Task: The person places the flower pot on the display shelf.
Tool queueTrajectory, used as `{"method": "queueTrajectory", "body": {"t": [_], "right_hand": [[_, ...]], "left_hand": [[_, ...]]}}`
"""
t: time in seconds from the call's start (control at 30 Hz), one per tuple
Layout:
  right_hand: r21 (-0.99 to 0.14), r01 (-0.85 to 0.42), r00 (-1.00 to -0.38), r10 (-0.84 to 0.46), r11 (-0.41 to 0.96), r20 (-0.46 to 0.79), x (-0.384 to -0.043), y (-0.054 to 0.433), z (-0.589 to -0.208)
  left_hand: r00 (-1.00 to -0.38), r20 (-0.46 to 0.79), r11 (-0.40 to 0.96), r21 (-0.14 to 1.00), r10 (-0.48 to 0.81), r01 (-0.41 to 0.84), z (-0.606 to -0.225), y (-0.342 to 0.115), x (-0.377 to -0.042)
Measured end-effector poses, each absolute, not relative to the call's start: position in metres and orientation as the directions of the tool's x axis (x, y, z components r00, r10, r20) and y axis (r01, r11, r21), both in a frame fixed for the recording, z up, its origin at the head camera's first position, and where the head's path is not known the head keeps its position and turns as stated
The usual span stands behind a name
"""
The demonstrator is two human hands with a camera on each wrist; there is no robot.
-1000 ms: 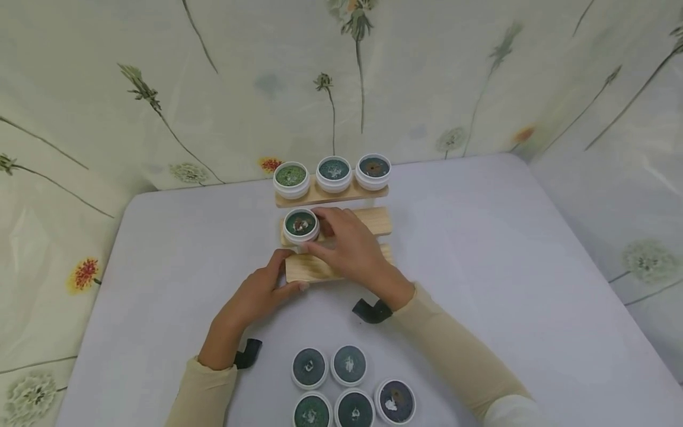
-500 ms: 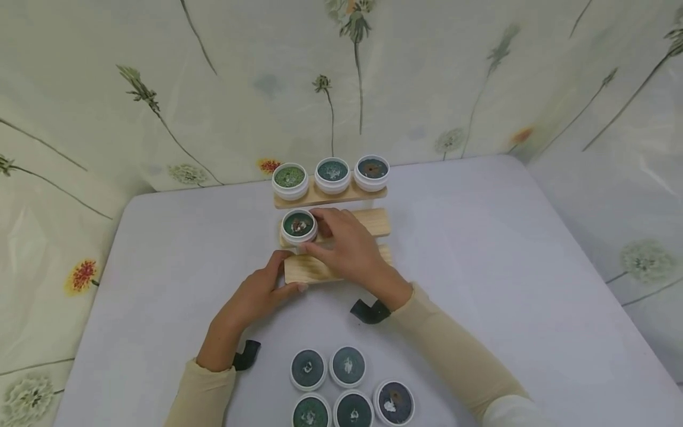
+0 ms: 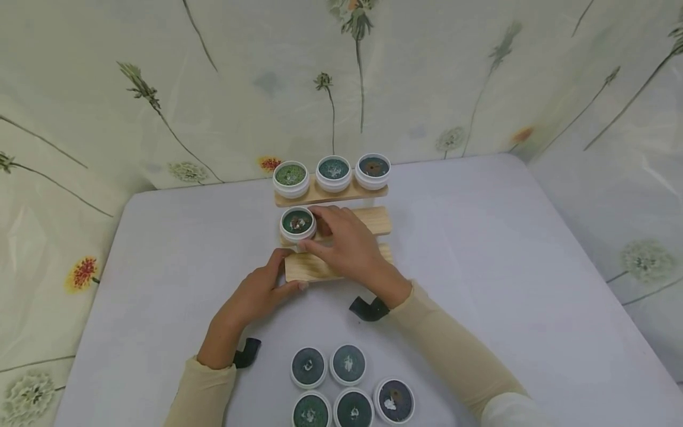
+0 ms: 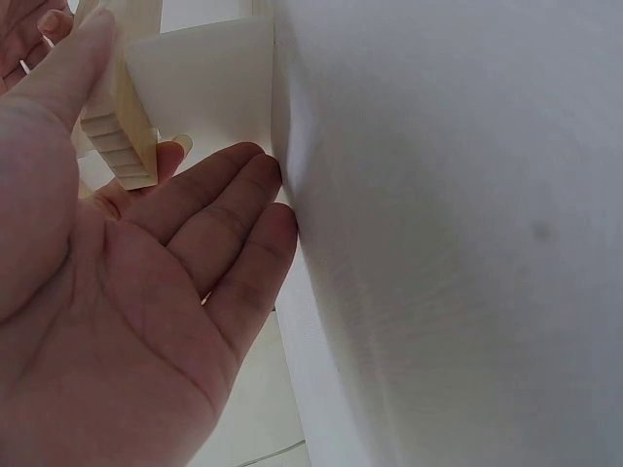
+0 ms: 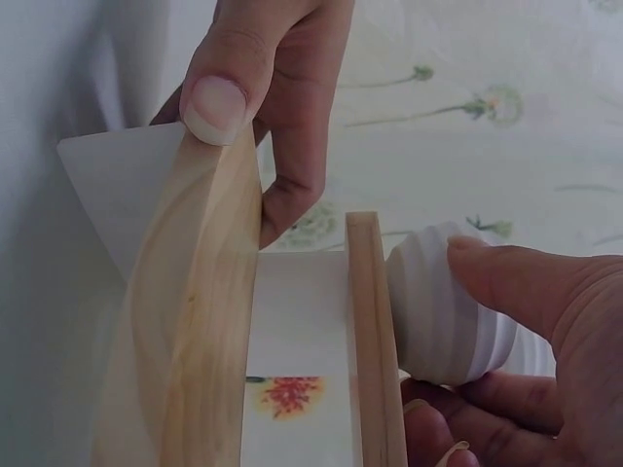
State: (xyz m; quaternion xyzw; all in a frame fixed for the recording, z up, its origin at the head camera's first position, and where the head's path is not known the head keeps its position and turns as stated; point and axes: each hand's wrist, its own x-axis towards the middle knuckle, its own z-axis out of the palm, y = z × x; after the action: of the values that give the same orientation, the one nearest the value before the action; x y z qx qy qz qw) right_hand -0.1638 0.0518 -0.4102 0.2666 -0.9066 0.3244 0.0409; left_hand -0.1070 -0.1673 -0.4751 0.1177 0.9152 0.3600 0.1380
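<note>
A stepped display rack has three wooden shelves on white supports. At the left end of its middle shelf (image 3: 376,220) is a white round jar (image 3: 297,223) with a dark green patterned top. My right hand (image 3: 349,243) holds this jar from its right side, thumb at the front and fingers behind. In the right wrist view, the jar's ridged white side (image 5: 443,306) shows between thumb and fingers. My left hand (image 3: 258,293) pinches the left end of the front shelf (image 3: 309,268) between thumb and index finger. Its other fingers extend below, beside the white support (image 4: 209,83).
Three similar jars, including a light green one (image 3: 290,176), stand along the back shelf (image 3: 333,196). Several more jars, one with a purple-brown top (image 3: 395,401), sit on the white table (image 3: 507,267) near the front edge. A flowered sheet (image 3: 240,89) hangs behind.
The jar in my right hand has shifted slightly left along the middle shelf. My left hand keeps its hold on the front shelf.
</note>
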Motion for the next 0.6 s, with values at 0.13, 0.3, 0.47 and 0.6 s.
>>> {"method": "queueTrajectory", "body": {"t": [0.13, 0.3, 0.47, 0.6], "right_hand": [[-0.57, -0.508, -0.855, -0.457, 0.646, 0.244, -0.1647, 0.0517, -0.4097], [-0.568, -0.501, -0.859, -0.454, 0.653, 0.236, -0.1658, 0.0517, -0.4095], [-0.572, -0.484, -0.867, -0.45, 0.662, 0.213, -0.1642, 0.0511, -0.4089], [-0.565, -0.489, -0.865, -0.451, 0.665, 0.218, -0.1648, 0.05, -0.409]], "left_hand": [[-0.934, -0.168, 0.717, 0.687, 0.314, 0.117, -0.4752, -0.1673, -0.1077], [-0.935, -0.171, 0.718, 0.686, 0.312, 0.114, -0.475, -0.1671, -0.1085], [-0.934, -0.177, 0.719, 0.687, 0.311, 0.109, -0.4773, -0.167, -0.1079], [-0.936, -0.173, 0.715, 0.69, 0.307, 0.107, -0.4758, -0.1673, -0.1069]]}}
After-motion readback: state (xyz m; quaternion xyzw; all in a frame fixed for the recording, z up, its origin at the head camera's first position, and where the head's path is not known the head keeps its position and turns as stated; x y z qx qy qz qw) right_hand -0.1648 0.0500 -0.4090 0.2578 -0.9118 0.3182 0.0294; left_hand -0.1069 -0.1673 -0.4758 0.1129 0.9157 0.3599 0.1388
